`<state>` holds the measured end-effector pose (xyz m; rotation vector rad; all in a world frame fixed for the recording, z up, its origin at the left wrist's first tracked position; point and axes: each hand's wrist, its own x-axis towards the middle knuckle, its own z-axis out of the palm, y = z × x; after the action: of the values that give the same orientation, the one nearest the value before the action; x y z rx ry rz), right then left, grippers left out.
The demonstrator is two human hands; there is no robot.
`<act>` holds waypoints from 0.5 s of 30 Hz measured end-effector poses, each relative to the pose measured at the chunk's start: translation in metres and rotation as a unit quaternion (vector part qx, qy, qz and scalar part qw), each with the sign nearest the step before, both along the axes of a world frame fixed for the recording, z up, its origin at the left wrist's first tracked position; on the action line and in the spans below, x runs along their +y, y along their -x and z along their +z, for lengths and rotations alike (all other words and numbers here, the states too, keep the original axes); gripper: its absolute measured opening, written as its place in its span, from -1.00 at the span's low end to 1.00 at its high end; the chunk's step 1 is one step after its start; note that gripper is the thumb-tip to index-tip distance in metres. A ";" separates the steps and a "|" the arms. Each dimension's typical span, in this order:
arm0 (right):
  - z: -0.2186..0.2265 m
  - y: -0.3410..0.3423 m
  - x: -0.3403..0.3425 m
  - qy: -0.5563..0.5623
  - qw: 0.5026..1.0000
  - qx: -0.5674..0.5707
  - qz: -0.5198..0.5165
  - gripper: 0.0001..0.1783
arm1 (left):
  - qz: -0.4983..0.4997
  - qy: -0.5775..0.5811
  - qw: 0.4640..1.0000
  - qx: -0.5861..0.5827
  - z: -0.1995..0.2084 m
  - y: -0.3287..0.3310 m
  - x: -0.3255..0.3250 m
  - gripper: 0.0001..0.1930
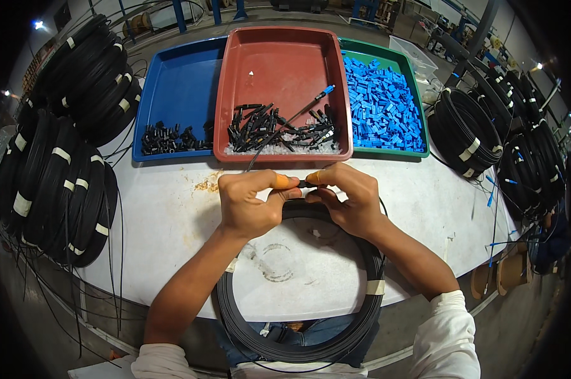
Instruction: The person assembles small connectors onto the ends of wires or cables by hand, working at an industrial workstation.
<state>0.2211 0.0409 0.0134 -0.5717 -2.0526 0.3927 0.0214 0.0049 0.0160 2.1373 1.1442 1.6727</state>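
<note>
My left hand [254,201] and my right hand [353,197] meet in front of the red tray. Their thumbs and index fingers pinch a small black connector part [306,184] from both sides; the fingertips hide most of it. Orange tape wraps a finger on each hand. Below my wrists, a large coil of black cable [298,352] bound with pale tape leans over the table's front edge onto my lap. A cable end with a blue tip [328,90] reaches into the red tray, its cable running down toward my left hand.
A red tray [279,50] of black connector parts overlaps a blue tray [184,69] with small black pieces and a green tray [418,101] full of blue connectors. Black cable coils are stacked at left [51,183] and right [465,132] of the white table [159,252].
</note>
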 end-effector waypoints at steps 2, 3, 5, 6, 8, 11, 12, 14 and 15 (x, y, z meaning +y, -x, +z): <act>-0.005 0.004 0.003 -0.119 0.993 0.009 -0.015 -0.72 | -0.013 0.081 0.994 -0.072 -0.002 -0.002 0.000 -0.87; -0.004 0.004 0.005 -0.119 0.993 0.009 -0.014 -0.72 | -0.012 0.081 0.994 -0.072 -0.003 -0.003 0.000 -0.87; -0.001 0.003 0.008 -0.190 0.981 0.026 -0.015 -0.76 | -0.024 0.128 0.985 -0.111 -0.004 -0.004 0.000 -0.88; 0.001 0.001 0.007 -0.189 0.981 0.025 -0.015 -0.76 | -0.024 0.128 0.985 -0.111 -0.003 -0.005 0.000 -0.88; 0.005 -0.001 0.003 -0.166 0.986 -0.020 0.002 -0.77 | -0.008 0.011 1.000 -0.017 0.002 -0.006 -0.003 -0.88; 0.010 0.002 -0.008 0.083 0.996 -0.014 -0.007 -0.83 | -0.023 -0.029 0.999 -0.007 -0.006 -0.002 0.002 -0.88; 0.017 0.004 -0.007 0.335 0.940 0.037 0.050 -0.87 | -0.022 -0.028 0.999 -0.007 -0.006 0.000 0.001 -0.88; 0.027 0.001 0.002 0.399 0.914 0.011 0.071 -0.88 | -0.040 0.023 0.999 -0.021 -0.006 0.001 -0.001 -0.89; 0.028 0.000 0.005 0.461 0.883 -0.016 0.090 -0.88 | -0.040 0.022 0.999 -0.022 -0.003 0.001 -0.001 -0.89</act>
<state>0.2216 0.0463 0.0417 -0.9359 -1.8607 1.5172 0.0207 0.0034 0.0126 2.0804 1.0603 1.6359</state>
